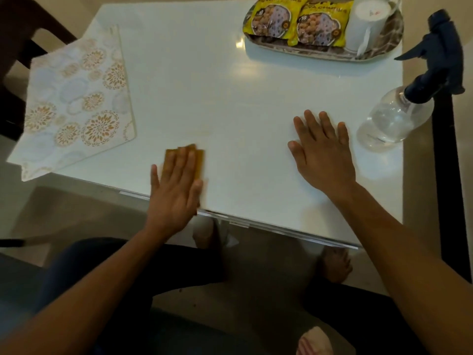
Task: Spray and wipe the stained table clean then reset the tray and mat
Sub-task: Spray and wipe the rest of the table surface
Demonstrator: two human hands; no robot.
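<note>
Left hand [176, 190], fingers straight, is pressing a yellow-brown folded cloth [198, 160] flat on the glossy white table [204, 85] nr its near edge. Right hand [323, 152] is resting open, palm down. Floral mat [74, 98] is lying far left; patterned tray [389, 29] far right; clear spray bottle w/ dark trigger [399, 116] at right edge.

On the table [230, 98]: mat [74, 103] at the left edge, overhanging it; tray [389, 39] at the far right, carrying two packets [271, 19] with a cup [363, 24] to their right; spray bottle [394, 119] at the right edge; cloth [199, 160] near the front edge, under the left hand [174, 190]; right hand [322, 152] flat between cloth and bottle
</note>
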